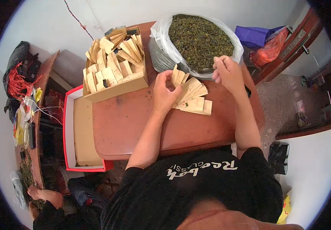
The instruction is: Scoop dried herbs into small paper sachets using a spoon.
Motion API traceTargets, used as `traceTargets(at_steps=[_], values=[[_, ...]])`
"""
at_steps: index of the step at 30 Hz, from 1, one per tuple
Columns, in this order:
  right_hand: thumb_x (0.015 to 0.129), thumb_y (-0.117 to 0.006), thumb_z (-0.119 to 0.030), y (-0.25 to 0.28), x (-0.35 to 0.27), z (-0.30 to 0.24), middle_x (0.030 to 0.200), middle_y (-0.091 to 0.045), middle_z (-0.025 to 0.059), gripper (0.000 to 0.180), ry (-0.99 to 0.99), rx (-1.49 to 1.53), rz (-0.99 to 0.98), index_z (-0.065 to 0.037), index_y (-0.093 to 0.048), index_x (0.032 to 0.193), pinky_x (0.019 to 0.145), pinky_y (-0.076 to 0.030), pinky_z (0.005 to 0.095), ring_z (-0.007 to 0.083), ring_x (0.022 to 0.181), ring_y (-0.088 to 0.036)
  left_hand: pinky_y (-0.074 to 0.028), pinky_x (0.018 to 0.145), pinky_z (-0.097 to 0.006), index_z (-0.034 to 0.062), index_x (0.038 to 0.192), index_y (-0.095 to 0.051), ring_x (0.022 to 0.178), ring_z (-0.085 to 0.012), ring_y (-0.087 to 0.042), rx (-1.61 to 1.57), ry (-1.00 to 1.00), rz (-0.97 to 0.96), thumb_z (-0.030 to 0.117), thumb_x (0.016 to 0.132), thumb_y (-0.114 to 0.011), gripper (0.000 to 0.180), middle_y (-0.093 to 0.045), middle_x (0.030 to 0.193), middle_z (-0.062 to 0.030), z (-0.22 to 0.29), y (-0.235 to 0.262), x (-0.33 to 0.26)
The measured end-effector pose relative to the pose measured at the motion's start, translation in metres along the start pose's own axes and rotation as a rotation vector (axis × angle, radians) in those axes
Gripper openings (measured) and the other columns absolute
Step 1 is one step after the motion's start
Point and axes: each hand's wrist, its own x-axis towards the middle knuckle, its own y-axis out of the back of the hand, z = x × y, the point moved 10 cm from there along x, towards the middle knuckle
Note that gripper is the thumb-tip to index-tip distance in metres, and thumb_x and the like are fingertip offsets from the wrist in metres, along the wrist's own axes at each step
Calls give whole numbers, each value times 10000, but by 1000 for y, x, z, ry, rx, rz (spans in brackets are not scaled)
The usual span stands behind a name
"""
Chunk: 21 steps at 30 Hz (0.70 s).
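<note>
Way over to the left of the white plastic bag of dried leaves [160, 51], a side bench [38, 151] is cluttered with odds and ends, a dark bag [18, 61] with red strands [17, 85] spilling out among them. Way down front-left of the leaf bag, more loose leaves [26, 172] are spread out, and a co-worker's hand [35, 193] is held by them.

Nearer, but left and forward of the leaf bag, a red-sided shallow box [70, 134] is propped against the main bench [131, 132]. Just left of the leaf bag, a cardboard carton [115, 92] is sat on that bench, pretty much stuffed with tan paper packets [113, 65].

Right in front of the leaf bag, a small paper packet [178, 76] is pinched in the left hand's [164, 91] grip, thumb on one side and fingers on the other, with something dark showing at its top. Next to it, also in front of the leaf bag, a loose fan of packets [192, 94] is laid on the bench.

The right hand [228, 74] is held at the leaf bag's front-right rim, fingers curled; whether its grip is closed on anything can't be made out. Beyond the leaf bag's right side, a purple bag [254, 36] and a red plastic bag [268, 53] can be seen.
</note>
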Motion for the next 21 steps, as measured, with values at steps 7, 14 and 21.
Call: traceTargets(at_steps=[7,14,21], values=[[1025,-526,-300,-22,6,19,665,-648,39,276,-20,116,144,-47,-575,924,419,-383,196,58,517,-563,-503,935,-332,11,1201,-547,1079,-192,-593,79,-1,-8,98,782,-762,479,-582,1165,-96,15,1,0],[1040,-506,-279,-14,8,32,700,-663,44,247,64,240,218,-55,-579,969,417,-378,183,52,512,-551,-476,962,-343,10,1194,-558,1076,-208,-593,48,-10,-1,125,778,-774,483,-583,1161,-104,11,2,-1],[1034,-505,-273,-1,2,27,689,-664,49,246,37,410,206,-53,-591,964,437,-396,190,56,513,-552,-481,954,-351,10,1201,-555,1065,-225,-601,98,-32,-4,132,769,-783,503,-591,1161,-117,21,2,-2]])
